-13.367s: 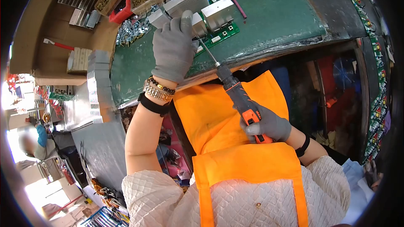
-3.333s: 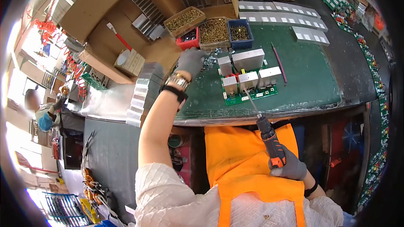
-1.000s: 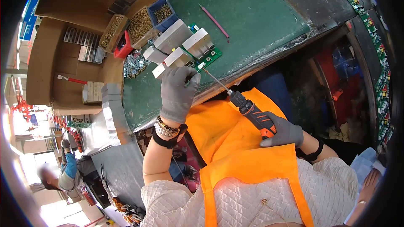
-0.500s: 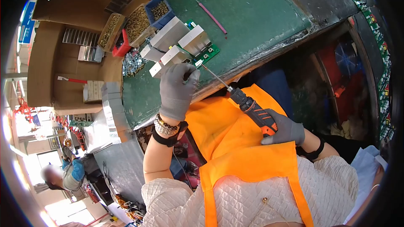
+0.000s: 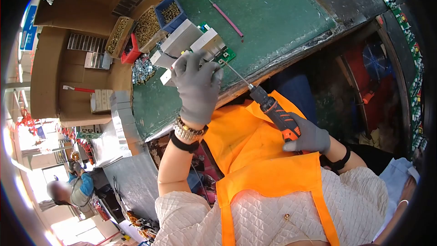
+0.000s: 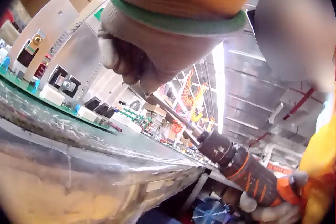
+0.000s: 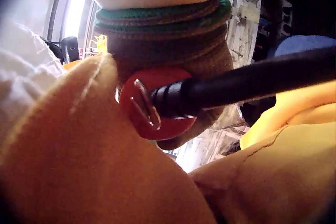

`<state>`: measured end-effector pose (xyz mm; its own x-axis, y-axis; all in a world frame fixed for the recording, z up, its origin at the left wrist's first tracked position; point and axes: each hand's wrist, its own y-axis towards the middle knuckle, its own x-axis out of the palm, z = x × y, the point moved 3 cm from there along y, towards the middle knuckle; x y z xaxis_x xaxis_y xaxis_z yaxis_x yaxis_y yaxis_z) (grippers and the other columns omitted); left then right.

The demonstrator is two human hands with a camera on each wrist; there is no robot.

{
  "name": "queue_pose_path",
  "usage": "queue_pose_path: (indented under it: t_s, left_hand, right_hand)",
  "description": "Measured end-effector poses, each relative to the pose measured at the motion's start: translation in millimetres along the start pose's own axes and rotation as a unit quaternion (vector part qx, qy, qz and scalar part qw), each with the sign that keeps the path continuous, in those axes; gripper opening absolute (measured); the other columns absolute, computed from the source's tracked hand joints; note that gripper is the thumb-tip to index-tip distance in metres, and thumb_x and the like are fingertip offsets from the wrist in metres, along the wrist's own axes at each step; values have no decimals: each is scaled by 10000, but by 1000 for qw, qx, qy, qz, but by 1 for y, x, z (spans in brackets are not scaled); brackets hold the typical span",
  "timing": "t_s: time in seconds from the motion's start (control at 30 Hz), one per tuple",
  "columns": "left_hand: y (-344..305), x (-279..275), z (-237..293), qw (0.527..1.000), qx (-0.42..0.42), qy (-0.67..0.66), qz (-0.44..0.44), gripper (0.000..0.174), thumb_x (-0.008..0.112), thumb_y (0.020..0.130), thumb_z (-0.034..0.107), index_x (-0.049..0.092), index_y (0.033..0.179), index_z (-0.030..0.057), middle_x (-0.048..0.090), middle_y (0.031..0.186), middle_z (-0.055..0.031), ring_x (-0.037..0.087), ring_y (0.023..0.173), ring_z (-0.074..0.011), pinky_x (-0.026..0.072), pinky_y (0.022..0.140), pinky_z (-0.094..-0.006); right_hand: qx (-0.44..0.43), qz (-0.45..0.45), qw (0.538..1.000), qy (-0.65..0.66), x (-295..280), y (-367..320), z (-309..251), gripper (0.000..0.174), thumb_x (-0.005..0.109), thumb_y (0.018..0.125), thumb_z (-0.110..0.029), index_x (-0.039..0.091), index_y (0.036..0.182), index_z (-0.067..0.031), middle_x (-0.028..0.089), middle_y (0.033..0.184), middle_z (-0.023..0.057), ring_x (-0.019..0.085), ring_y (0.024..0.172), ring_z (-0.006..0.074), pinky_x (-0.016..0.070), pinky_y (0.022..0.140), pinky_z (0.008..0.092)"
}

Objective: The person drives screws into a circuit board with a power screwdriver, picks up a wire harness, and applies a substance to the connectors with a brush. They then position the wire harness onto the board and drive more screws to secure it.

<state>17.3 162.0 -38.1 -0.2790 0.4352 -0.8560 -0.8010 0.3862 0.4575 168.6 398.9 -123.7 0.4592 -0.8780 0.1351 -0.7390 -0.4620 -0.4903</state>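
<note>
My gloved left hand is over the near edge of a green circuit board bearing upright silver heat sinks. Its fingers are curled in the left wrist view, the fingertips right by the tip of the bit; I cannot tell whether a small part lies between them. My gloved right hand grips a black and orange electric screwdriver, whose long bit slants up toward the board's front edge. In the right wrist view the tool's red end cap shows, with a metal hanging loop and a black cable.
Behind the board stand a blue bin and a box of brass-coloured screws, with a red bin beside them. Loose metal clips lie left of the board. A pink pen rests on the green bench.
Earlier the left hand was at the loose clips near the bins; it then came to the bit tip. In the last half second it shifted farther over the board. The screwdriver stays in the right hand.
</note>
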Motion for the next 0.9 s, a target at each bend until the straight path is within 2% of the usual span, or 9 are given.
queue_pose_path:
  t_s: [0.1,0.23,0.43,0.5,0.53,0.6,0.63,0.7,0.9]
  left_hand:
    - [11,12,-3,990,53,119,56,192,794,639,150,699,806,135,537,1362,-57,459,1245,-342,338,993,-522]
    - [21,29,-13,982,70,168,46,186,791,641,152,697,800,134,536,1360,-76,456,1267,-340,352,1009,-499]
    - [22,40,-23,977,71,196,32,211,785,630,119,683,814,103,529,1355,-102,528,1187,-321,409,980,-456]
    - [22,40,-28,981,63,178,37,402,771,642,91,641,1022,101,542,1327,-101,563,1133,-301,437,948,-430]
    - [22,40,-30,981,62,178,36,402,771,642,91,641,1022,101,542,1327,-101,563,1133,-301,437,948,-430]
    - [23,38,-31,974,83,201,69,666,745,663,57,493,1278,106,569,1244,-101,586,1057,-294,455,891,-414]
    - [24,36,-32,974,83,200,68,666,745,663,57,493,1278,106,569,1244,-101,586,1057,-294,455,891,-414]
    - [31,32,-29,979,77,187,-7,823,728,671,42,356,1401,120,578,1152,-108,587,983,-299,456,841,-419]
    - [34,38,-32,969,71,236,-32,771,737,671,75,426,1375,103,568,1080,-95,575,951,-301,450,824,-426]
  right_hand:
    - [22,5,997,73,3,5,-11,776,844,689,-245,438,1321,-51,562,933,44,561,763,117,494,709,251]
    - [75,-9,985,153,4,16,-18,746,825,708,-185,410,1314,-50,560,876,34,564,659,98,503,598,250]
    - [51,-13,986,159,4,26,-16,733,814,721,-186,402,1312,-51,549,842,34,562,615,105,503,565,263]
    - [53,-16,986,160,3,25,-18,733,811,721,-187,401,1314,-56,550,841,33,562,613,106,505,564,265]
    - [54,-19,985,162,3,25,-18,733,809,721,-187,401,1316,-61,550,841,33,562,611,106,507,564,267]
    - [58,-22,985,161,3,25,-21,733,806,724,-184,397,1320,-66,551,834,33,563,605,107,508,558,270]
    - [60,-26,985,160,2,26,-21,733,802,727,-181,393,1325,-71,552,828,33,564,600,108,508,551,273]
    - [69,-36,982,171,2,25,-22,730,797,729,-174,388,1326,-72,553,819,35,566,592,111,508,545,274]
    - [78,-88,965,237,9,28,-18,632,745,747,-136,401,1275,-82,560,798,36,586,577,133,514,536,292]
